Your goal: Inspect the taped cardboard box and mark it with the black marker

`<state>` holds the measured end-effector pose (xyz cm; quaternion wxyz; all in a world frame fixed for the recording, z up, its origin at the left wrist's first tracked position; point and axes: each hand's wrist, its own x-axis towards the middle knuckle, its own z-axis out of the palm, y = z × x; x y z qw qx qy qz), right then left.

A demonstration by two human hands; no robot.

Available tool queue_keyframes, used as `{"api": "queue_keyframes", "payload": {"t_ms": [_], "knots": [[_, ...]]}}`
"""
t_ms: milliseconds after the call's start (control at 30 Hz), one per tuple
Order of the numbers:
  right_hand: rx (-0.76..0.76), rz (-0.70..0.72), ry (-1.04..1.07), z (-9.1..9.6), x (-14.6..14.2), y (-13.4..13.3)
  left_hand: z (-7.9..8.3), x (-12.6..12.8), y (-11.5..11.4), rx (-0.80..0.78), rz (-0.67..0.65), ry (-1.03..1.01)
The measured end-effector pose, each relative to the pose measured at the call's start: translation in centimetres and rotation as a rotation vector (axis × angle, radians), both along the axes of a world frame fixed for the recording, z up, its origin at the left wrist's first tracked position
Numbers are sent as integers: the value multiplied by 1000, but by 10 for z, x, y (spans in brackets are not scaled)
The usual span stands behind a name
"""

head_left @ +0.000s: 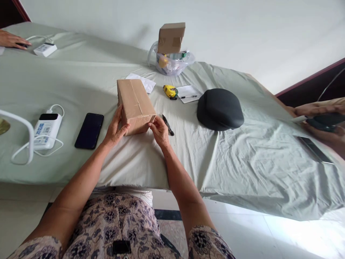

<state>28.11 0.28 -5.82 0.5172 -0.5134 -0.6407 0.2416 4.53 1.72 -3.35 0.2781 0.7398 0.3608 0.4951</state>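
Head view: my left hand (115,127) is curving around the left side and near face of a closed cardboard box (136,100), while my right hand (159,132) is pinching its lower right corner. Between them the box is occupying the near part of the cloth-covered counter (185,154); whether its base is fully touching down, I cannot tell. By my judgement the handling is standing partway: both hands are gripping and the top is lying shut along its seam, but letting go is still waiting.

Just beside my right hand a black marker (168,124) is lying; to my left, a dark phone (89,131) and a white power bank (47,131) are resting. Behind the box a white sheet (147,83) is lying, a yellow tape measure (169,90) is sitting beside a notepad (192,90), and a black case (221,109) is standing rightward. Near the wall (229,32), a plastic basket (174,68) is carrying a second box (171,37).
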Motion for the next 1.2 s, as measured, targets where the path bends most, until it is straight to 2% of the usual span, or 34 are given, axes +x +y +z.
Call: {"api": "queue_keyframes", "payload": {"t_ms": [67,133,200,267,433,567,967,1067,1200], "knots": [[-35,-10,-63,1,-2,0,1,0,-1,-40,-21,-17],[-128,-39,-252,3,-4,-2,-1,1,-1,-80,-2,1],[-216,-76,-435,6,-7,-3,-4,2,-1,-121,51,75],[-254,-103,-524,8,-9,-5,-7,3,-1,-155,120,189],[-268,-109,-555,8,-10,-4,-9,10,-3,-149,295,471],[-219,-94,-481,2,-7,-1,-8,11,-5,-69,349,576],[-190,-93,-455,-1,-6,-1,-13,9,-3,-96,356,544],[-190,-89,-457,-1,-6,-1,-11,11,-3,-80,372,421],[-174,-95,-461,-3,-7,-1,2,11,-5,84,368,200]]}}
